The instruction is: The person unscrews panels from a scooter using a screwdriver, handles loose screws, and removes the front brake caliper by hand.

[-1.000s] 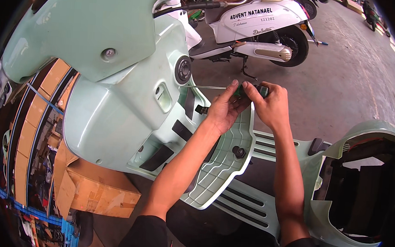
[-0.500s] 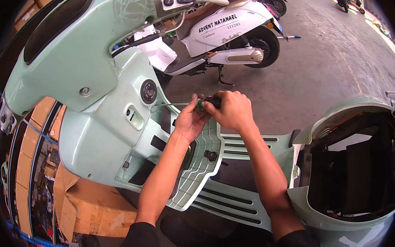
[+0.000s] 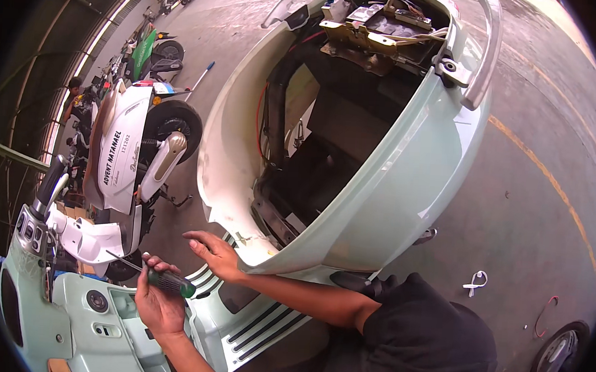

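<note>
My left hand (image 3: 160, 312) is closed round a screwdriver with a dark green and black handle (image 3: 171, 284). Its thin metal shaft points up and to the left, above the front part of a pale green scooter (image 3: 81, 323). Just to the right, my right hand (image 3: 218, 257) holds nothing, its fingers stretched out and apart over the slotted footboard (image 3: 261, 337). Beside that hand rises the scooter's rear body shell (image 3: 385, 205), with its seat space uncovered. A metal bracket and wiring (image 3: 372, 37) show at the shell's far end.
A white scooter (image 3: 126, 151) stands beyond the pale green one, with a green motorcycle (image 3: 142, 54) farther back. On the floor to the right lie a white cable tie or strap (image 3: 475, 283) and a red wire (image 3: 544, 317). A wheel (image 3: 564, 345) shows at lower right.
The view has swung right to the scooter's rear. My right hand has let go of the screwdriver, and my left hand now grips its handle. The loose ribbed panel is now largely out of sight.
</note>
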{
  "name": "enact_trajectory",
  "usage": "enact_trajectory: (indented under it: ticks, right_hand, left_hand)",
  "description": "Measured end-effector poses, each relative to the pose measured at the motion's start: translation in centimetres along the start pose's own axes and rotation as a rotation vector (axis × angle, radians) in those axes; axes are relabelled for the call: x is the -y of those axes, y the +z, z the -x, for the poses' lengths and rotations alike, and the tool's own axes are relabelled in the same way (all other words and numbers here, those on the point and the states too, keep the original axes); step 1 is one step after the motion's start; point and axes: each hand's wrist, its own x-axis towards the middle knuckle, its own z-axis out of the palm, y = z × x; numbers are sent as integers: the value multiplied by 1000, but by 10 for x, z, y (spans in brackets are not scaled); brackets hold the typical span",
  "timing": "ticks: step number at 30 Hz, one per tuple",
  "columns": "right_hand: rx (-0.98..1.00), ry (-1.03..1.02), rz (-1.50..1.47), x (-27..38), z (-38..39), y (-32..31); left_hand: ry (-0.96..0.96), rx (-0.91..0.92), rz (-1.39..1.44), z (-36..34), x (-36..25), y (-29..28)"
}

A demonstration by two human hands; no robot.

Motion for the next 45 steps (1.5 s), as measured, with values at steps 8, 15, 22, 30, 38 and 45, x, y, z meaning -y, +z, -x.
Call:
enact_trajectory:
  ticks: [8, 15, 22, 30, 38, 45]
  right_hand:
    - [638, 91, 8, -43, 63, 10]
    - [658, -60, 273, -33, 35, 49]
    - [553, -134, 540, 6, 23, 150]
    - [504, -314, 459, -21, 29, 232]
    - [728, -76, 220, -21, 15, 229]
    - [408, -63, 151, -5, -15, 192]
  left_hand:
    - [100, -39, -983, 140, 1, -36]
    - [-120, -5, -1182, 312, -20, -93]
    - [-153, -351, -872, 386, 78, -130]
    - [-177, -615, -804, 393, 151, -178]
    - [-166, -607, -802, 377, 158, -211]
    - [-284, -667, -799, 371, 150, -217]
